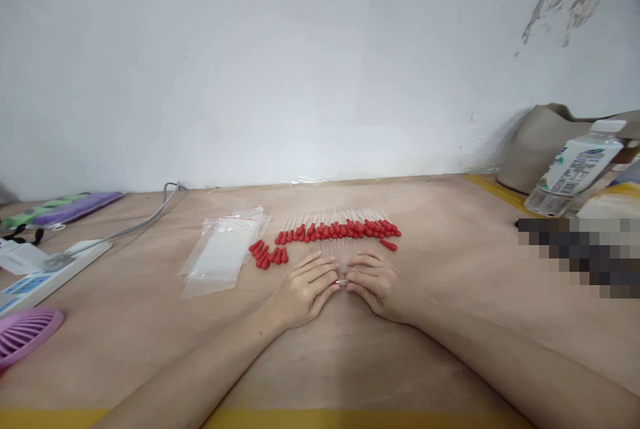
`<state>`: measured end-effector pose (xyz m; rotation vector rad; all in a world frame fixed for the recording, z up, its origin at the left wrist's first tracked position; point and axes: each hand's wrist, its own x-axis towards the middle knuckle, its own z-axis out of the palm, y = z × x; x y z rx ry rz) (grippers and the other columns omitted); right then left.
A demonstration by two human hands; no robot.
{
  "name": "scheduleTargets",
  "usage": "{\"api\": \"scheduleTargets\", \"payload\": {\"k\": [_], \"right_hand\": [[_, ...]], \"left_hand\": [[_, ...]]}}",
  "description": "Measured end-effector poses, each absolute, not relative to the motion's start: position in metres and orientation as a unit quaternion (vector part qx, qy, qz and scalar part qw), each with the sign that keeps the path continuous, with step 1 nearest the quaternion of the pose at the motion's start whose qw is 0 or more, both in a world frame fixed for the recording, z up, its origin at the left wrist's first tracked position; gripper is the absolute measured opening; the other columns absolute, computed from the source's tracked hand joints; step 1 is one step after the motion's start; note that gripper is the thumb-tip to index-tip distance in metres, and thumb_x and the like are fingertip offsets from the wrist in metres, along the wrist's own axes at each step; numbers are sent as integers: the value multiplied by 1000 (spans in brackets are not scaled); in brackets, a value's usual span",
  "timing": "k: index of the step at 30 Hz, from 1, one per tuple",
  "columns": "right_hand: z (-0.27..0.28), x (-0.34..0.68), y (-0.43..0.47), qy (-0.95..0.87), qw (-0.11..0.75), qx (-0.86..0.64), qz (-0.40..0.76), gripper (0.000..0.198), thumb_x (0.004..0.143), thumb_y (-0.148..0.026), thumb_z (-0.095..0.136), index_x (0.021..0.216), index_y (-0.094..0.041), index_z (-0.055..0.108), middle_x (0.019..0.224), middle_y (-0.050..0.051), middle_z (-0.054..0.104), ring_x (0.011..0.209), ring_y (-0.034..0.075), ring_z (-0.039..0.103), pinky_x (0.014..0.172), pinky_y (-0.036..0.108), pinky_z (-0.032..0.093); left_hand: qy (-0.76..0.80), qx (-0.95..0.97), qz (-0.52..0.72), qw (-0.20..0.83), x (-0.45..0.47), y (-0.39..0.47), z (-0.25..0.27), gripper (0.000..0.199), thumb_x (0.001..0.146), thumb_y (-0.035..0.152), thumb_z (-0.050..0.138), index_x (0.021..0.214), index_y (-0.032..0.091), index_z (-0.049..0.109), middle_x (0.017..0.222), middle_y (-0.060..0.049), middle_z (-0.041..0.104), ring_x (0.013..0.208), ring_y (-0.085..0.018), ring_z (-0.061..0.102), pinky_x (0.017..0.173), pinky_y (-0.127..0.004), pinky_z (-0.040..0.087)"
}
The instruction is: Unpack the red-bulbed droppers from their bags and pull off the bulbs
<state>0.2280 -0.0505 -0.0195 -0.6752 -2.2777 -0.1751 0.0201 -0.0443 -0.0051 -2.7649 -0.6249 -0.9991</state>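
Close together over the table, my left hand and my right hand pinch the two ends of a short clear glass dropper tube. A bit of red shows at the left fingertips, apparently a rubber bulb mostly hidden by the fingers. Just beyond the hands lie several loose clear glass tubes, partly covered by my fingers. Behind them is a row of droppers with red rubber bulbs, their thin tubes pointing toward the wall. Several loose red bulbs lie left of the row.
Clear plastic bags lie left of the bulbs. Further left are a white power strip with a grey cable, a pink fan and a purple-green pouch. A plastic bottle and a beige bag stand at the right.
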Motion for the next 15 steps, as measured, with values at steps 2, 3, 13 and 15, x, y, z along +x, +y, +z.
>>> {"api": "scheduleTargets", "payload": {"k": [2,3,13,15], "right_hand": [[-19,228,-52,-888,374,-256,-75,14,85,-18,46,84,-18,60,84,3,65,89,14,56,88,34,41],[-18,228,-52,-887,378,-252,-81,14,85,-18,46,83,-17,59,83,3,65,88,14,57,89,35,41],[-17,230,-57,-887,380,-219,-144,10,84,-15,47,83,-16,57,84,3,67,93,14,59,85,31,43],[-16,231,-57,-888,377,-215,-152,11,85,-15,46,82,-16,57,82,3,68,95,14,59,84,31,43]], "left_hand": [[-205,-923,-319,60,19,-46,-4,18,84,17,47,99,16,59,104,-7,64,106,-18,55,99,-42,38],[-206,-925,-314,57,19,-46,-3,18,85,17,47,99,16,59,104,-7,64,106,-18,55,100,-42,37],[-208,-933,-291,23,18,-47,-3,18,85,17,46,98,16,58,105,-7,64,107,-17,54,102,-40,34],[-211,-935,-285,13,17,-46,-3,18,85,17,46,97,16,58,105,-6,64,107,-16,54,102,-39,34]]}}
